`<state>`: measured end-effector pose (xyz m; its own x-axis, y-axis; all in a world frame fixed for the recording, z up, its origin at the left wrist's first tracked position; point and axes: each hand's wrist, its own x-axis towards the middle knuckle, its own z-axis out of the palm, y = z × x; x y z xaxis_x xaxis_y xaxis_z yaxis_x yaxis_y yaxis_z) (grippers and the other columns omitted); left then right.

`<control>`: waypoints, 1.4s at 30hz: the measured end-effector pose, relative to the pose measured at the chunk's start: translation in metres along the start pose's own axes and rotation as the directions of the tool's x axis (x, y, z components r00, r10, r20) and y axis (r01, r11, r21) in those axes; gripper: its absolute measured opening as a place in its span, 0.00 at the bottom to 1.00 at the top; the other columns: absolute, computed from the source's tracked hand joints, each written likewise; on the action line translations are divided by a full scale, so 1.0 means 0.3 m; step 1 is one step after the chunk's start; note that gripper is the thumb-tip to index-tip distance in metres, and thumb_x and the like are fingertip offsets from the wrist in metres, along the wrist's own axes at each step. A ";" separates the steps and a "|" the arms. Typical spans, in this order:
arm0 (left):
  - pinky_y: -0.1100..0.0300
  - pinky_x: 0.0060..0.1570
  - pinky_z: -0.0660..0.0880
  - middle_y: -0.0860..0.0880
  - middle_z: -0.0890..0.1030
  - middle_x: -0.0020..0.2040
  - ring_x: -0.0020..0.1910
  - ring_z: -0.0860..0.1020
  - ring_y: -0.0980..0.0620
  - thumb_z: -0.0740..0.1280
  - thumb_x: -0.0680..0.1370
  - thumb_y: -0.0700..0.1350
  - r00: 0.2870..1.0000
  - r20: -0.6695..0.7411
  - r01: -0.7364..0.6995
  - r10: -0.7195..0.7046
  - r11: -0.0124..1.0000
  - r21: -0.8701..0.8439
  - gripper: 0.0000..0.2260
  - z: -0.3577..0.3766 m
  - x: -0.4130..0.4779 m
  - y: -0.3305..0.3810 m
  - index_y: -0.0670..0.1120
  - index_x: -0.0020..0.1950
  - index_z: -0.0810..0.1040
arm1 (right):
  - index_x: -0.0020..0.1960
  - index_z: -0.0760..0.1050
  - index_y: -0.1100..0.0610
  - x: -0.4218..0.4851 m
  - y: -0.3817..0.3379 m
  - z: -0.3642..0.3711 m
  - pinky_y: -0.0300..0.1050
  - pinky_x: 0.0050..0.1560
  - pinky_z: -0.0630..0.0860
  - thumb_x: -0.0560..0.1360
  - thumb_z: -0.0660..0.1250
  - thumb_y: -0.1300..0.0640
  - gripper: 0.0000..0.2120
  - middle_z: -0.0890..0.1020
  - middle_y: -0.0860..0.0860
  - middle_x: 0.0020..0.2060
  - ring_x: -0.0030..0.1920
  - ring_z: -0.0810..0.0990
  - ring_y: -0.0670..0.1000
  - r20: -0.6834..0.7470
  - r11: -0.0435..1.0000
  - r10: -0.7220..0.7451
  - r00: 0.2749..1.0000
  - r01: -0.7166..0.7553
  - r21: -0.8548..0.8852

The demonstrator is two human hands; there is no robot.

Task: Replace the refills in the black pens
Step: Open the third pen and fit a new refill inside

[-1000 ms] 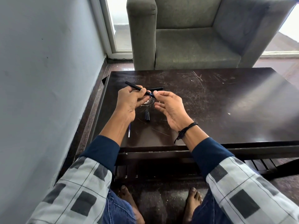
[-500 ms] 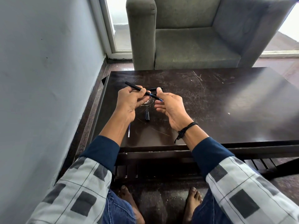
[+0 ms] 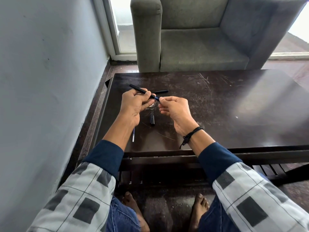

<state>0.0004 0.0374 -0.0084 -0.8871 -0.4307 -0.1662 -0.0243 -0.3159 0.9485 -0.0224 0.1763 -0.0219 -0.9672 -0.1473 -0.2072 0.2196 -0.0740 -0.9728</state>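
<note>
- Our left hand [image 3: 135, 108] is curled round a black pen [image 3: 139, 89], thumb over the barrel. It holds the pen up off the worktop [image 3: 217, 106], far end slanting away to the left.
- Our right hand [image 3: 175, 109] pinches a blue refill [image 3: 156, 97] between thumb and forefinger, right at the open near end of that pen. Its other fingers curl loosely beneath and hold nothing that we can see.
- Only a short blue stretch shows between barrel and fingertips, so we judge that most of the refill sits inside the pen. Whether it is going in or coming out, we cannot tell.
- A second black pen [image 3: 161, 91] lies flat on the worktop just behind the hands, partly hidden by them. We cannot tell whether its refill has been changed.
- A short black piece [image 3: 152, 120], probably a cap or tip section, lies on the worktop below the gap between the hands. A loose clear refill [image 3: 133, 135] lies just beside the left wrist.
- We judge the task partway along, with one pen open and in hand. What is left: settling this refill, fitting the black piece back, and likely the second pen.
- Both forearms reach up from the near edge with the wrists raised clear of the worktop. The hands are close together, palms turned inward, and a dark cord [image 3: 192, 133] circles the right wrist.
</note>
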 end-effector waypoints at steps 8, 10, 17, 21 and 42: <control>0.57 0.44 0.82 0.39 0.84 0.45 0.47 0.86 0.43 0.68 0.77 0.31 1.000 0.000 0.005 -0.005 1.000 -0.003 0.04 0.000 -0.006 0.006 0.36 0.51 0.79 | 0.52 0.83 0.62 0.002 0.005 0.002 0.39 0.43 0.82 0.79 0.72 0.56 0.09 0.85 0.54 0.41 0.41 0.83 0.48 0.033 1.000 -0.006 0.999 0.006 -0.002; 0.57 0.44 0.83 0.40 0.85 0.44 0.47 0.86 0.44 0.68 0.78 0.31 1.000 -0.001 0.008 -0.008 1.000 -0.004 0.04 0.000 -0.008 0.006 0.36 0.51 0.78 | 0.50 0.83 0.63 0.004 0.006 0.002 0.38 0.40 0.81 0.79 0.71 0.60 0.05 0.85 0.54 0.39 0.39 0.82 0.48 0.019 1.000 -0.010 1.000 0.011 -0.020; 0.57 0.44 0.82 0.39 0.85 0.45 0.46 0.86 0.45 0.66 0.79 0.31 1.000 -0.014 0.019 -0.019 1.000 -0.006 0.05 -0.003 0.000 0.005 0.39 0.51 0.78 | 0.54 0.82 0.63 0.000 0.000 -0.004 0.40 0.43 0.82 0.77 0.71 0.66 0.06 0.84 0.52 0.41 0.41 0.82 0.49 0.026 0.999 -0.004 1.000 0.005 -0.043; 0.58 0.42 0.82 0.36 0.84 0.47 0.47 0.86 0.43 0.66 0.78 0.30 1.000 -0.020 0.023 -0.023 0.999 -0.036 0.05 -0.009 0.003 0.009 0.39 0.50 0.77 | 0.55 0.82 0.62 0.002 -0.006 -0.009 0.41 0.43 0.81 0.77 0.71 0.66 0.07 0.84 0.51 0.40 0.41 0.81 0.48 0.008 0.999 0.015 1.000 -0.014 -0.048; 0.52 0.51 0.83 0.39 0.83 0.46 0.49 0.85 0.44 0.64 0.79 0.29 0.997 -0.022 0.066 -0.076 0.957 -0.283 0.08 -0.080 0.068 0.040 0.41 0.48 0.75 | 0.52 0.83 0.61 0.026 -0.066 -0.071 0.37 0.31 0.72 0.74 0.69 0.65 0.08 0.82 0.53 0.39 0.30 0.76 0.46 -0.109 0.988 0.134 0.985 -0.142 -0.068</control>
<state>-0.0070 0.0046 -0.0068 -0.8724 -0.4240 -0.2434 0.0483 -0.5702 0.8201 -0.0371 0.1978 -0.0064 -0.9370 -0.0476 -0.3461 0.3458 0.0148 -0.9382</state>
